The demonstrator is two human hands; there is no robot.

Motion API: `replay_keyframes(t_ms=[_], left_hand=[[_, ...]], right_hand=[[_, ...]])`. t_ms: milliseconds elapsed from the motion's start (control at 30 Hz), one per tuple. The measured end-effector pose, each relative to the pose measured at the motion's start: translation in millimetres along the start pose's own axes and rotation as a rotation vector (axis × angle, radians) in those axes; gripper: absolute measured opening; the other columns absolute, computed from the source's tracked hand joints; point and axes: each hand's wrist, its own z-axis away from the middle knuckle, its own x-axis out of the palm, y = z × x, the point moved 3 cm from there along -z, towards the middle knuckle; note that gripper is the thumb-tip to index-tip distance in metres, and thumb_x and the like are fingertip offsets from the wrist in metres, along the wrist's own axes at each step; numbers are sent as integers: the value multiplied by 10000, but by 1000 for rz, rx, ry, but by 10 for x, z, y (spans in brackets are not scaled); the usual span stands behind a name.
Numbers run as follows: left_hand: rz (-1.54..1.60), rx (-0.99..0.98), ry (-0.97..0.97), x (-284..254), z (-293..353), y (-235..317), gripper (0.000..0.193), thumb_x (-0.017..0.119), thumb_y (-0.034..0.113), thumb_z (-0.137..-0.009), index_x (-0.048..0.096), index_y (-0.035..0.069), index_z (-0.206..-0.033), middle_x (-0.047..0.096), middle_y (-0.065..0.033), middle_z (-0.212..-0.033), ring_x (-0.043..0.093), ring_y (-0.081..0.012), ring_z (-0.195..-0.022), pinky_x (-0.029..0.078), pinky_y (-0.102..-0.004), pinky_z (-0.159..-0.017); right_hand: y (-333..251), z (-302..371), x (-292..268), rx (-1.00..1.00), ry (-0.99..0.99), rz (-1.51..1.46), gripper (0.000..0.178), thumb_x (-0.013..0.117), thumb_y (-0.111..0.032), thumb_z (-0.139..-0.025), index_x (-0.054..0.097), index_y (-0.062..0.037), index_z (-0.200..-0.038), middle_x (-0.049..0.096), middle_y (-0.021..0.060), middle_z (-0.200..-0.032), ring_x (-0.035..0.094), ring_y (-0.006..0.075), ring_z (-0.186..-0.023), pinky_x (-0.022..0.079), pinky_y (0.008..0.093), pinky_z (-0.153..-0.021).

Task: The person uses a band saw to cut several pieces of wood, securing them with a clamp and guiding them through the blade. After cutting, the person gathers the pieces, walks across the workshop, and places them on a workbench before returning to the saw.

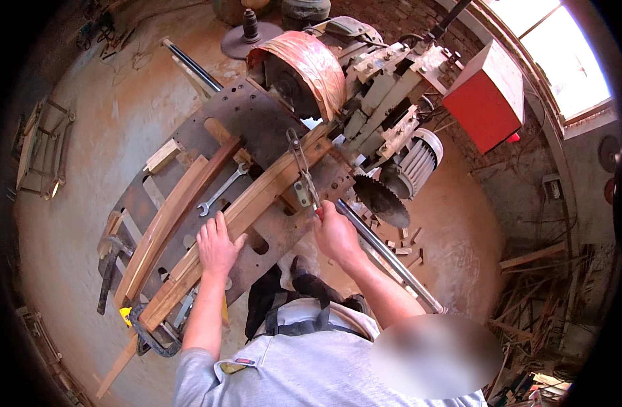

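My left hand [218, 245] lies flat with fingers spread on a long wooden workpiece [263, 193] that crosses the perforated metal table [253, 108] diagonally. My right hand [336, 232] is closed round the red-handled end of a pair of locking clamp pliers [301, 159]. Its metal jaw end reaches over the workpiece; whether it grips the wood, I cannot tell. Left of the workpiece lie an open-end wrench [222, 190] and a curved, reddish wooden piece [172, 224]. Near the workpiece's lower left end is a dark C-clamp [146, 332].
A large toothed saw blade [382, 201] stands beside a motor [419, 159] right of the table. Another blade sits under a wrapped guard [311, 71]. A red box [484, 102] juts out at upper right. A steel rail [392, 258] runs past my right forearm.
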Motion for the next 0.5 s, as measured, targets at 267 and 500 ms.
replay_keyframes(t_ms=[267, 500], left_hand=[[-32, 39, 80, 165, -132, -110, 884, 838, 434, -640, 489, -3, -1324, 551, -154, -1097, 546, -313, -985, 449, -427, -837], [-35, 47, 115, 150, -345, -249, 850, 839, 435, -632, 525, 4, -1294, 565, -142, -1057, 555, -299, -945, 457, -418, -802]], right_hand=[[-101, -159, 3, -92, 47, -9, 339, 567, -242, -926, 506, -28, -1182, 679, 251, -929, 654, 434, -884, 503, 524, -784], [-236, -401, 95, -63, 48, 12, 340, 578, -237, -919, 510, -42, -1189, 683, 244, -940, 654, 436, -904, 505, 520, -802]])
